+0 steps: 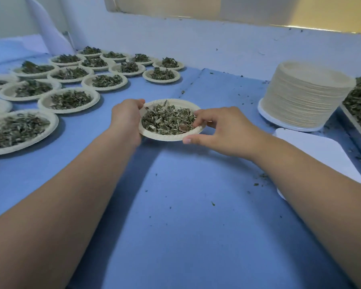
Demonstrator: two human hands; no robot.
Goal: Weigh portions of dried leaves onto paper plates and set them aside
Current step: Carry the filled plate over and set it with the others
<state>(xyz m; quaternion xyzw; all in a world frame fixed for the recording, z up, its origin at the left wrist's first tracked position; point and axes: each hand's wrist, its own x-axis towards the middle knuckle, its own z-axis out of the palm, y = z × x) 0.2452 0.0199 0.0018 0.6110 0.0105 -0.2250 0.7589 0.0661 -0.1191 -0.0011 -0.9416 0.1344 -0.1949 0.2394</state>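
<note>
The plate [165, 138] of leaves [167, 119] is at mid-table [175, 205], held between both hands; whether it rests on the table cannot be told; the left hand [126, 119] curls round its left rim, thumb over the edge; the right hand [223, 130] pinches the right rim, fingers on top, thumb at the near edge; filled plates [69, 100] lie in rows at the left, apart from it; a stack [304, 94] of empty plates stands at the right, just beside a tray [353, 122] heaped with leaves; a white slab [313, 151] lies near the right forearm.
</note>
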